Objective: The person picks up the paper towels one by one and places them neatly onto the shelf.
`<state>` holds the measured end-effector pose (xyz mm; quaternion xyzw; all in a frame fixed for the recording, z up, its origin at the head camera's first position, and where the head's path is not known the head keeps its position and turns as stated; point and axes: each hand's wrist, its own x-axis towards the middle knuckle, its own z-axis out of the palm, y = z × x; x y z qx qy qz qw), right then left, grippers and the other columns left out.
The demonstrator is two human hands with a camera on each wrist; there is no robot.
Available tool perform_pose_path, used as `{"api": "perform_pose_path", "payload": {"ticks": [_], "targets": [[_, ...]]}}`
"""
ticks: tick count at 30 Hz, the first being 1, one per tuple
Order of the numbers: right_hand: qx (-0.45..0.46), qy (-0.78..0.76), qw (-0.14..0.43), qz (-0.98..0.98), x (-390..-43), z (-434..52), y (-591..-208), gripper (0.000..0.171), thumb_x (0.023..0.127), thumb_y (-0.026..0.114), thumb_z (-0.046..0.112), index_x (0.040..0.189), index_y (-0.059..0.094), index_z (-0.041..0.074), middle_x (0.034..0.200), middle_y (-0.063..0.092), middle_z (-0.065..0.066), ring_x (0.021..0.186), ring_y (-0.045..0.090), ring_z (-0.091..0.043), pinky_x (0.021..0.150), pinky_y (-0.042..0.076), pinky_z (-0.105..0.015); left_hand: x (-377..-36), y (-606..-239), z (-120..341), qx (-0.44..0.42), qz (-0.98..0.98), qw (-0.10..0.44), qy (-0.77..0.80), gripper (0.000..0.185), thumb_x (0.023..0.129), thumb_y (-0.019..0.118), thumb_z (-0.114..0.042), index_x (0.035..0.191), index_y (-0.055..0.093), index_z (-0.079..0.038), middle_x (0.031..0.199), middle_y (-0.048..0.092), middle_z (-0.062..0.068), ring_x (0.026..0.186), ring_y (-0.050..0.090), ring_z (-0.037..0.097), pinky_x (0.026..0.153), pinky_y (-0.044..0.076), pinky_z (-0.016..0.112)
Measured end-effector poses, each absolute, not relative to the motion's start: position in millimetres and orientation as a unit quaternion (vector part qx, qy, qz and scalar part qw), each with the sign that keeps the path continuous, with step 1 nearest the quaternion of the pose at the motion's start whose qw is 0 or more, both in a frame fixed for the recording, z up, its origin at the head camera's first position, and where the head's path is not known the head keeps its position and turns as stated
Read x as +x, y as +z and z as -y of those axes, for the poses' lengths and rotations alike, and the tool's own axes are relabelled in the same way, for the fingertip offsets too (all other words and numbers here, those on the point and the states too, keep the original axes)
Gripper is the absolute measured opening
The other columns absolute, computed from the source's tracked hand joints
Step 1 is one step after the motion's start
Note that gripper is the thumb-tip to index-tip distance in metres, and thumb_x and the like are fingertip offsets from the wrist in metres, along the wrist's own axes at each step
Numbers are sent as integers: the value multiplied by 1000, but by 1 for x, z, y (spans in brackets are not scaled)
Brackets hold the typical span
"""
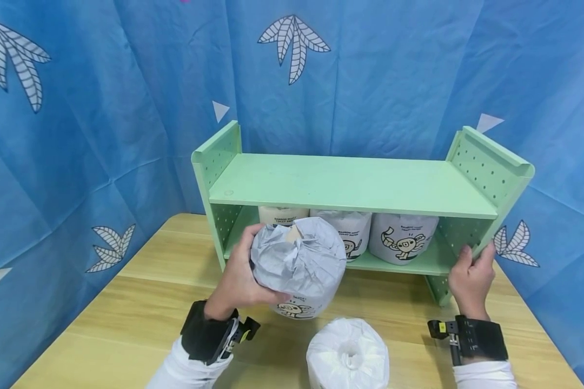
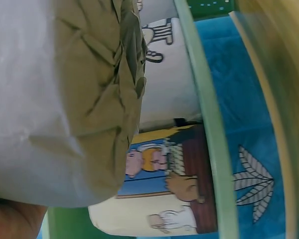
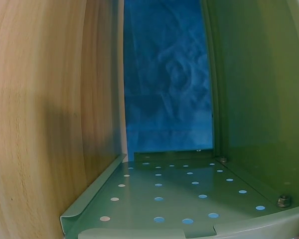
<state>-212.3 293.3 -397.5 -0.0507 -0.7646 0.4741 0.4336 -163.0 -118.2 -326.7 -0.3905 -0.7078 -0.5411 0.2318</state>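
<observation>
Two hands are at work in front of a green shelf [image 1: 350, 186] that stands at the middle of the frame on a wooden desk [image 1: 126, 302]. The left hand [image 1: 238, 283] holds a wrapped toilet roll [image 1: 299, 265] just left of centre, fingers curled round its left side and underside, thumb up along the crumpled paper end. That roll hangs above the desk, directly in front of the shelf's lower tier, its crumpled end turned up toward the camera and its printed side facing down. Its long axis seems to tilt up and back toward the viewer, not level with the tier.

Behind it in the lower tier, three wrapped rolls [image 1: 403, 237] sit side by side, filling much of the width; the leftmost is mostly hidden by the held roll. The opening lies beyond and slightly above the left fingers, so the left hand is the nearer one to it.

At the right of the frame the right hand [image 1: 472, 281] grips the front edge of the shelf's right side panel [image 1: 486, 167], fingers closed on it. Another wrapped roll [image 1: 347, 354] stands on the desk at bottom centre, between the two wrists and untouched.
</observation>
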Motion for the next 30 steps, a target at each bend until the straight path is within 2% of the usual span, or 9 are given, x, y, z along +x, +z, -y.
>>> {"api": "perform_pose_path", "payload": {"ticks": [4, 15, 30], "targets": [[-51, 475, 432, 765, -212, -294, -398, 48, 104, 36, 20, 151, 29, 15, 133, 46, -37, 119, 45, -55, 95, 35, -71, -162, -318, 116, -396, 700, 234, -546, 101, 41, 90, -1, 128, 39, 8, 115, 62, 24, 103, 61, 24, 92, 49, 36], [-51, 475, 430, 766, -211, -294, -400, 47, 104, 36, 20, 150, 30, 13, 131, 47, -37, 117, 47, -56, 92, 36, -72, -160, -298, 111, -396, 698, 244, -545, 97, 43, 88, -3, 127, 40, 7, 116, 62, 18, 103, 60, 26, 91, 49, 40], [-45, 473, 436, 764, -212, -294, -398, 46, 104, 36, 19, 149, 31, 11, 132, 47, -36, 118, 47, -56, 92, 36, -72, -165, -264, 101, -394, 686, 265, -552, 93, 47, 87, -7, 126, 41, 10, 117, 62, 19, 104, 60, 28, 92, 48, 44]]}}
